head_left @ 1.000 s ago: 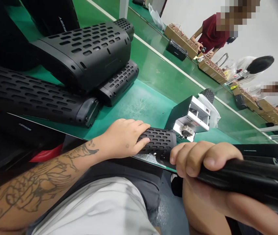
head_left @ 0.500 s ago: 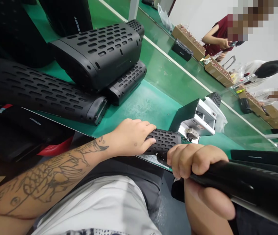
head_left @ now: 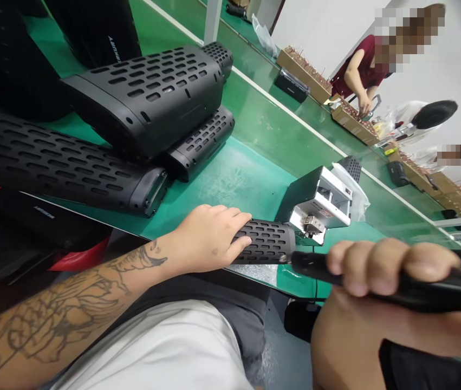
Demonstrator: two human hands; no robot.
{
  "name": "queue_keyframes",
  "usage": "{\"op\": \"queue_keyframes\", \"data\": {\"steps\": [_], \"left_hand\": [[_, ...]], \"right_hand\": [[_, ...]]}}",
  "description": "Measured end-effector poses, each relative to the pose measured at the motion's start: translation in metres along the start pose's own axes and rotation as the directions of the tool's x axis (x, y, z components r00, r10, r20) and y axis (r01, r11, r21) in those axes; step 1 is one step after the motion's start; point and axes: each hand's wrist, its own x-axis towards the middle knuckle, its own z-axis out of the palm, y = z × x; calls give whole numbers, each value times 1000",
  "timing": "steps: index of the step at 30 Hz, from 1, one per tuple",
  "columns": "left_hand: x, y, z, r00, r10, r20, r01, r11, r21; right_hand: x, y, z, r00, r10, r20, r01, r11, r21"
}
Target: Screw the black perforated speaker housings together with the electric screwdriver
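My left hand [head_left: 209, 236] lies over a black slotted housing [head_left: 268, 240] near the table's front edge, thumb on the near side and fingers over the top. In my right hand [head_left: 380, 271] is a black stick-shaped electric screwdriver [head_left: 313, 264], fist wrapped around its body. Its tip reaches the right end of the housing, close to a small shiny spot; whether it sits in a screw cannot be made out. Just beyond stands a silver and black screw feeder [head_left: 315, 203]. To the left, larger slotted housings [head_left: 153, 92] are stacked on one another.
A green mat [head_left: 230, 179] covers the table. Another long slotted housing [head_left: 63, 162] lies along its left edge. Black cases [head_left: 35, 227] sit lower left. Across the bench, people work beside cardboard boxes [head_left: 307, 70] of small parts.
The screwdriver has swung up more level, its tip now at the housing's right end. My left hand keeps its hold. Across the bench, a person's hand has reached down to a box.
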Motion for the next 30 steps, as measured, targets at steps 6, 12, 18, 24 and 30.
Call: {"op": "queue_keyframes", "data": {"steps": [6, 12, 18, 24, 30], "left_hand": [[1, 1, -3, 999, -21, 26, 21, 1000, -6], [0, -2, 0, 1000, -3, -2, 3, 1000, -25], [-13, -19, 13, 927, 139, -349, -221, 952, -209], [-46, -58, 51, 823, 218, -524, -418, 858, -299], [-57, -74, 73, 866, 183, -465, -364, 868, -337]], "right_hand": [[42, 34, -42, 803, -321, -503, 185, 935, -303], [38, 67, -43, 830, -282, -481, 153, 944, -291], [30, 60, -39, 834, -293, -468, 167, 942, -292], [4, 4, -9, 908, -266, -325, 213, 959, -188], [-13, -43, 79, 998, 62, -12, -62, 998, 3]]}}
